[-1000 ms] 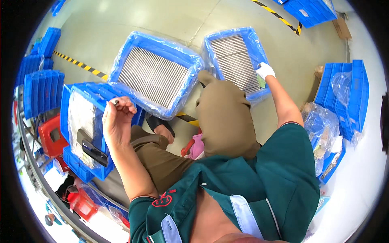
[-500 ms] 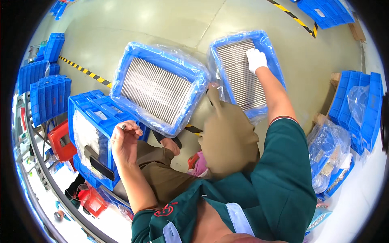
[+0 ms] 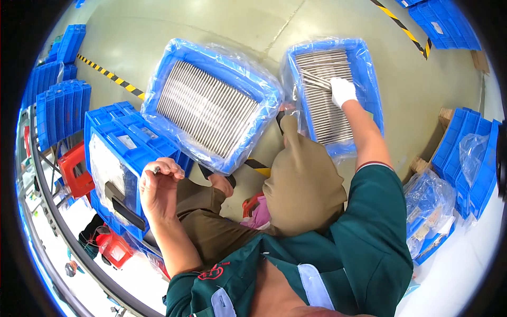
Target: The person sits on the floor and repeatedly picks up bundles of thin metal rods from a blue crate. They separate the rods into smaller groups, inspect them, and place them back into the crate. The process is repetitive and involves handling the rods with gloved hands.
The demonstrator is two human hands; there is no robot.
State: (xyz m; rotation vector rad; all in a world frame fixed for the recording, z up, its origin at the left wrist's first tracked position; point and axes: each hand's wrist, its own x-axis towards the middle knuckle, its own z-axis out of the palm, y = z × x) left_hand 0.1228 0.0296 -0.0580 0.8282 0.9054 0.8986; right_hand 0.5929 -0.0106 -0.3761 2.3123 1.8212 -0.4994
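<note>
Containers, left to right: blue crates [image 3: 63, 113], stacked at the far left; a nearer blue crate stack [image 3: 145, 132], its pale contents under clear film; a large blue tub [image 3: 247, 87], lined with clear plastic and bearing a close row of metal rods [image 3: 203, 111]; a narrower blue tub [image 3: 374, 100], likewise lined, with a second row of rods [image 3: 330, 124]; further blue crates [image 3: 459, 153] by the wall. Other items, left to right: red stool [image 3: 76, 171]; dark flat slab [image 3: 127, 212] against the near stack; left hand [image 3: 161, 187], bare, raised beside that stack, fingers curled, a small metal piece [image 3: 157, 169] pinched at the thumb; brown-trousered knee [image 3: 306, 185], blocking the floor below the tubs; right hand [image 3: 343, 92], white-gloved, over the narrower tub, fingers closed on several loose rods [image 3: 315, 79], fingertips partly hidden; crumpled clear bag [image 3: 430, 203]. Axes: large tub's rods run steeply, upper right to lower left; loose rods lie above the second row, slanting from upper left down to the glove; second row runs nearly crosswise.
</note>
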